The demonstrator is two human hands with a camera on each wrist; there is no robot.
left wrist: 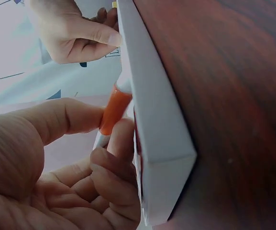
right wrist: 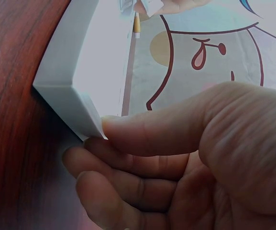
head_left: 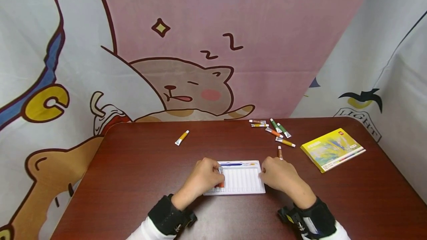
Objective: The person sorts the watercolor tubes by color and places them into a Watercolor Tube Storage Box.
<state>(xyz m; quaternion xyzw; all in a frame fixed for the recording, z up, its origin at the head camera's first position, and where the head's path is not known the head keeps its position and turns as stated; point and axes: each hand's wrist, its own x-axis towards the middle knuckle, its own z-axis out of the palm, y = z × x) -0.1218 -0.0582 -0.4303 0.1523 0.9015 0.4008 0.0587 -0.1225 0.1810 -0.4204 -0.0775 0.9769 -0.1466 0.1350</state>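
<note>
A white ribbed tray lies in front of me, a blue-handled paintbrush along its far side. My left hand is over the tray's left end. Between thumb and index finger it pinches an orange paint tube, held tilted at the tray's rim in the left wrist view. Part of the tray's left end is hidden beneath this hand. At the opposite end, my right hand holds the tray's edge, its thumb on the rim and the other fingers curled at the outer side.
Several paint tubes lie scattered at the back right, and a brown-capped tube sits just beyond my right hand. A yellow paint box rests farther right. One yellow tube lies alone behind the tray, toward the left.
</note>
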